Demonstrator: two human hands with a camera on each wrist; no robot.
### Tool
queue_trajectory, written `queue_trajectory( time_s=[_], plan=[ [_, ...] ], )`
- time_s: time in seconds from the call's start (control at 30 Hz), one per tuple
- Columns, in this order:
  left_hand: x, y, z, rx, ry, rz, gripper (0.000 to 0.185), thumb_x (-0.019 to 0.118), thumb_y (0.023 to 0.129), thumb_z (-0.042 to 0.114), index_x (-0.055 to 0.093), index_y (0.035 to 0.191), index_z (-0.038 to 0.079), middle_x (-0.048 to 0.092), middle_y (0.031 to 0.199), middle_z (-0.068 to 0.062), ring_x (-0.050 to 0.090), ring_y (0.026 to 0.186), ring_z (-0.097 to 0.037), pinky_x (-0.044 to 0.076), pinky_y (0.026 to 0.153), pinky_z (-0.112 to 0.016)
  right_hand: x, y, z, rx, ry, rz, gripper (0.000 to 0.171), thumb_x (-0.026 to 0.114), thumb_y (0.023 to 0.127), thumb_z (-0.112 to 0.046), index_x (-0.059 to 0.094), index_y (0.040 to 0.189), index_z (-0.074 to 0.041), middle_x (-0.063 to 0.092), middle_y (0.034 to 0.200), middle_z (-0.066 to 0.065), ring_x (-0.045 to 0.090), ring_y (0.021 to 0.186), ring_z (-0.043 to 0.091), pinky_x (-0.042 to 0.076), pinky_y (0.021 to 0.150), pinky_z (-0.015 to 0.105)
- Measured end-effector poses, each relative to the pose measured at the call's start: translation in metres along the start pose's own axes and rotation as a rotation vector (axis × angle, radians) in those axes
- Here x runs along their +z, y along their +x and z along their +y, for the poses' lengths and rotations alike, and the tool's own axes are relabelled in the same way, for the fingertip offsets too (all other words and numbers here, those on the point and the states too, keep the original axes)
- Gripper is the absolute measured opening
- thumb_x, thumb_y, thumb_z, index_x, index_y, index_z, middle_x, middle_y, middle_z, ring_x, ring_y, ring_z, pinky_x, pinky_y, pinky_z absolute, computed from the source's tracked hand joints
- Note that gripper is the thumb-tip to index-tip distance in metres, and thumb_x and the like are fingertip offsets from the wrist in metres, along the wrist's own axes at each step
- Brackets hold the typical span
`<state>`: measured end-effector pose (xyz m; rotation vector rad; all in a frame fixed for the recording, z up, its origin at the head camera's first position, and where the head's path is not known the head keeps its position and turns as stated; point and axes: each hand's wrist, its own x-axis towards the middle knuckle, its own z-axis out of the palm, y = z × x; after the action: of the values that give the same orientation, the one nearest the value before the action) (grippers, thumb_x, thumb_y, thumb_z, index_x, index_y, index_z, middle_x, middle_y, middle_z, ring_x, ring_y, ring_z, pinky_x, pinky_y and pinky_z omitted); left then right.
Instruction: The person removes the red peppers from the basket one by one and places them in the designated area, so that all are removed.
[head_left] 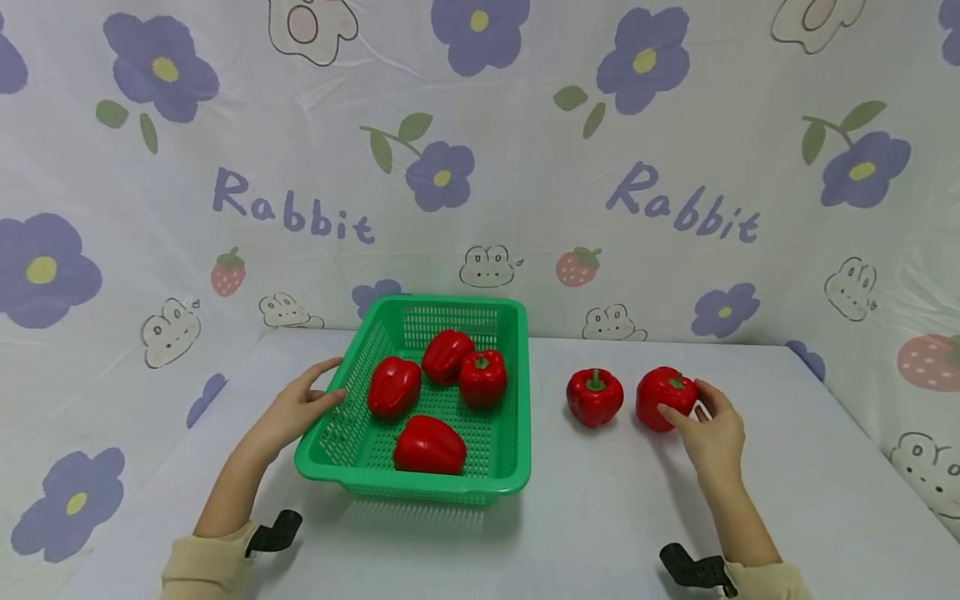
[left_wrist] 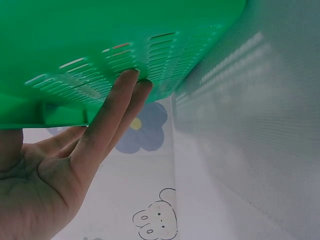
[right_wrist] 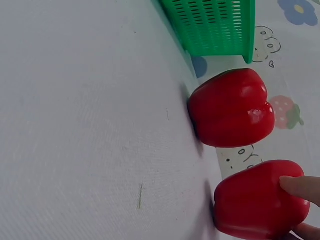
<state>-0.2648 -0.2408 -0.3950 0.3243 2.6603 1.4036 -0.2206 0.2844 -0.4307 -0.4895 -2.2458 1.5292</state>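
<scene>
Looking light and stiff, the green basket (head_left: 523, 400) suits a hold at its rim, which the left hand's (head_left: 296, 408) thumb and outstretched fingers (left_wrist: 114, 109) straddle. On the surface (head_left: 592, 517), the rightmost pepper (head_left: 660, 390) seems slippery, its sides pinched by the right hand's (head_left: 716, 437) half-open fingers.

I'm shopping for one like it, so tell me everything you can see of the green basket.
The green basket looks like plastic: roughly rectangular, with rounded corners, a smooth broad rim, and walls and floor pierced by small openings. It is mouth up on the white table, left of two red bell peppers. Four more red bell peppers rest inside. The left hand holds its left side, two fingers against the slotted outer wall. Whether its base sits fully flat is unclear.
</scene>
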Motion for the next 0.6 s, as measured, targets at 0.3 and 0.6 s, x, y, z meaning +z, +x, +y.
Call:
queue_trajectory(
  time_s=[0.3,0.6],
  plan=[
    [-0.0008,0.0003,0.0012,-0.003,0.000,-0.004,0.066,0.054,0.101,0.027,0.022,0.155,0.011,0.064,0.115,-0.034,0.072,0.076,-0.021,0.059,0.066,-0.032,0.0027,-0.0021,0.0009,-0.021,-0.008,0.023,0.070,0.069,0.089,-0.009,0.035,0.149,-0.003,0.038,0.154,0.020,0.035,0.143,0.036,0.033,0.115,0.046],
    [-0.0015,0.0000,0.0017,-0.007,0.000,-0.004,0.066,0.054,0.100,0.029,0.023,0.155,0.012,0.064,0.115,-0.034,0.072,0.078,-0.021,0.059,0.067,-0.033,0.0028,-0.0052,-0.0019,-0.012,-0.009,-0.009,0.072,0.069,0.091,-0.015,0.032,0.152,-0.006,0.034,0.156,0.019,0.032,0.146,0.035,0.032,0.115,0.046]
  ],
)
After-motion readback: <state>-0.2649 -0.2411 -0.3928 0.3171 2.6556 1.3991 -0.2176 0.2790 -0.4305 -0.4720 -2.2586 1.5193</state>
